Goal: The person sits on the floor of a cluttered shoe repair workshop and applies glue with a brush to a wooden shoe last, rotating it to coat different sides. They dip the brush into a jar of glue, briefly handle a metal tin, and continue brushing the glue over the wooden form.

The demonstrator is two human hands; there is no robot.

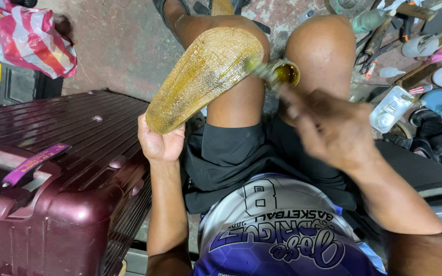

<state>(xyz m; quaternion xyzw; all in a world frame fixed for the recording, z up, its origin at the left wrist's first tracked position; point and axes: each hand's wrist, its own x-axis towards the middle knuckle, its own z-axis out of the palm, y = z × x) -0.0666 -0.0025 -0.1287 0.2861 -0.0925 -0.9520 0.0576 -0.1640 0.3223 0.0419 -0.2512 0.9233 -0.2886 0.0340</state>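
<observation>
Glue-coated shoe sole (203,76) sits in the upper middle of the frame, slanting from lower left to upper right, its whole face shiny with yellowish adhesive. The left hand (160,140) grasps it from below at its lower, narrower end, fingers curled around the edge, while the sole's wider end lies over the person's left knee (241,36). The right hand (328,128), blurred, is in the right centre of the frame and is clenched on a small round glue container (284,74) whose open mouth shows amber liquid; it also seems to hold a brush (254,65), though the blur leaves that grip unclear. The brush tip touches the sole's upper right edge, just beside the container.

At lower left stands a dark red hard-shell suitcase (67,174) with a purple tag on its handle, touching the person's left forearm. A red-and-white striped bag (29,38) lies in the upper left corner. Along the right edge, on the concrete floor (124,46), is a scatter of sandals, shoes and hand tools (431,46), with a white plastic bottle (392,107) lying on its side near the right knee.
</observation>
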